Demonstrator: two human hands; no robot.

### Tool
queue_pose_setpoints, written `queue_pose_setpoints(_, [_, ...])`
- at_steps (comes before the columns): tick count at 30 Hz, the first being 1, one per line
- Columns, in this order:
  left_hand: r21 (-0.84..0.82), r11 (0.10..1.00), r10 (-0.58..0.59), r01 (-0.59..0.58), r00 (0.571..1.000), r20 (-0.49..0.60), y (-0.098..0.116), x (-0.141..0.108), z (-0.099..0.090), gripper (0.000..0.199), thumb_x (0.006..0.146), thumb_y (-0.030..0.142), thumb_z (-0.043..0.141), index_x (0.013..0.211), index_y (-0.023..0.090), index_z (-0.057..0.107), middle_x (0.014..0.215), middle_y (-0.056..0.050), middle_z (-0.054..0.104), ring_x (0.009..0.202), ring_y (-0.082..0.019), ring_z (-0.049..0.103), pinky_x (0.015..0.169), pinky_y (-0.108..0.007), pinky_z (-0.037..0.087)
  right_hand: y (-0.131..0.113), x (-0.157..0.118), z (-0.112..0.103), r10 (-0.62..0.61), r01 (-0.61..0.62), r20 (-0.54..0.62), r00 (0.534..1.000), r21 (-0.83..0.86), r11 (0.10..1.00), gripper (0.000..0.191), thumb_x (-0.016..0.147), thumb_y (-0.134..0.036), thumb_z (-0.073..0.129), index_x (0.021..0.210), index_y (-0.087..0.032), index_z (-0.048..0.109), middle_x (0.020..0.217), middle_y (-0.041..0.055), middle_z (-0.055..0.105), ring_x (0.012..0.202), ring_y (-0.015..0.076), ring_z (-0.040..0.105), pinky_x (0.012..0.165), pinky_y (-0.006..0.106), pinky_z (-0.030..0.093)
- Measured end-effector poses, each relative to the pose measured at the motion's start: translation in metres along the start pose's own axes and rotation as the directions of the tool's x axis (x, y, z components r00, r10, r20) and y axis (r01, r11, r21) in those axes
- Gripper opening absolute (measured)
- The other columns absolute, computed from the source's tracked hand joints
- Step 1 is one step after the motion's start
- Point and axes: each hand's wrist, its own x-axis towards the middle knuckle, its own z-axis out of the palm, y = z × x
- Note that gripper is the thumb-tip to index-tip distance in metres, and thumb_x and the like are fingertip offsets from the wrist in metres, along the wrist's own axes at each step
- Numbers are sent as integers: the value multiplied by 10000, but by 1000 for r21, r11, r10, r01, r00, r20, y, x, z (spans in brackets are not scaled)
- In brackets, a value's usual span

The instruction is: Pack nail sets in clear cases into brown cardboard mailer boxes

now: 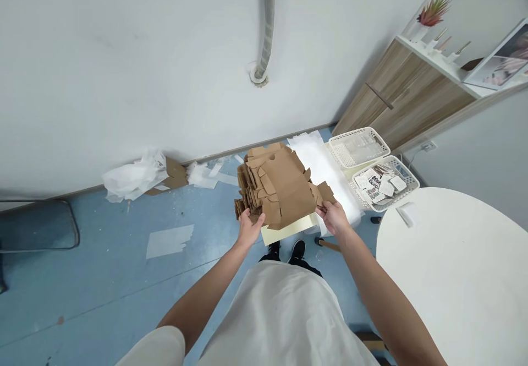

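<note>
A stack of flat brown cardboard box blanks (289,187) lies in front of me on a pale yellow board or table (289,230). Its left side is a jumble of layered flaps. My left hand (249,229) is closed on the near left edge of the cardboard, thumb uppermost and the other fingers partly hidden beneath. At the right, my right hand (333,217) pinches a side flap of the top blank. White wrapping sheets (315,159) are spread beside the stack.
Two white plastic baskets stand at the right: one holding clear items (358,147), the other (385,183) full of small cards and packets. A round white table (457,267) is near my right arm. Scrap wrapping (136,176) lies along the wall; a black-framed chair (39,225) stands left.
</note>
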Motion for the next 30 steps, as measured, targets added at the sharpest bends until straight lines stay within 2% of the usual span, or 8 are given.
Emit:
queue_pose_setpoints(3, [-217, 945, -208, 246, 961, 183, 6, -5, 3, 561, 764, 543, 473, 1169, 165, 393, 1170, -161, 513, 959, -212, 573, 712, -323, 487, 0, -5, 2, 8, -8, -13, 1000, 27, 1000, 228, 695, -128, 475, 903, -199, 539, 868, 41, 646, 762, 150, 633, 662, 283, 561])
queue_pose_setpoints(6, [-322, 902, -195, 288, 937, 292, 17, -6, 0, 424, 757, 458, 526, 1062, 167, 485, 1071, -124, 584, 831, -174, 615, 643, -285, 494, -1, -11, 1, -14, 14, -5, 1000, 32, 999, 275, 692, -130, 467, 951, -206, 520, 881, 35, 641, 760, 141, 629, 661, 269, 552])
queue_pose_setpoints(12, [-332, 943, 47, 21, 979, 197, 46, -10, 0, 302, 694, 346, 573, 915, 140, 556, 840, -67, 642, 751, -161, 621, 644, -281, 497, -4, -33, -26, -116, 116, 16, 993, -23, 993, 318, 714, -264, 498, 1031, -248, 478, 896, -7, 617, 713, 124, 615, 646, 284, 538])
queue_pose_setpoints(16, [-313, 931, 258, -188, 946, 197, 74, -17, 11, 272, 694, 335, 555, 887, 143, 548, 811, -48, 639, 751, -153, 619, 685, -286, 489, -9, -58, -64, -204, 202, -43, 978, -55, 978, 378, 705, -304, 512, 1077, -251, 474, 875, -13, 597, 707, 120, 591, 681, 314, 527])
queue_pose_setpoints(19, [-261, 908, 394, -328, 882, 261, 105, -26, 29, 251, 697, 332, 553, 866, 146, 557, 814, -43, 637, 734, -138, 613, 704, -272, 477, -16, -85, -102, -266, 258, -101, 959, -89, 962, 433, 702, -290, 514, 1128, -258, 443, 876, -10, 586, 699, 120, 578, 693, 329, 519])
queue_pose_setpoints(23, [-188, 846, 531, -499, 757, 382, 159, -49, 67, 275, 709, 338, 545, 904, 145, 570, 835, -46, 635, 710, -133, 603, 680, -258, 472, -17, -123, -168, -349, 328, -201, 915, -130, 936, 481, 718, -272, 499, 1183, -257, 377, 958, 23, 580, 733, 135, 579, 682, 336, 511])
queue_pose_setpoints(27, [-194, 754, 635, -627, 621, 460, 208, -86, 128, 287, 729, 328, 525, 950, 151, 566, 821, -34, 630, 685, -126, 594, 626, -226, 464, 2, -157, -245, -408, 377, -327, 852, -157, 913, 529, 733, -272, 502, 1224, -254, 304, 1096, 75, 549, 839, 168, 587, 718, 357, 505])
queue_pose_setpoints(30, [-215, 697, 671, -684, 516, 532, 226, -118, 184, 275, 745, 324, 499, 949, 149, 562, 814, -30, 622, 670, -121, 591, 607, -216, 461, 29, -178, -298, -429, 368, -451, 783, -221, 903, 544, 743, -278, 502, 1239, -248, 282, 1123, 93, 537, 870, 180, 589, 753, 372, 496])
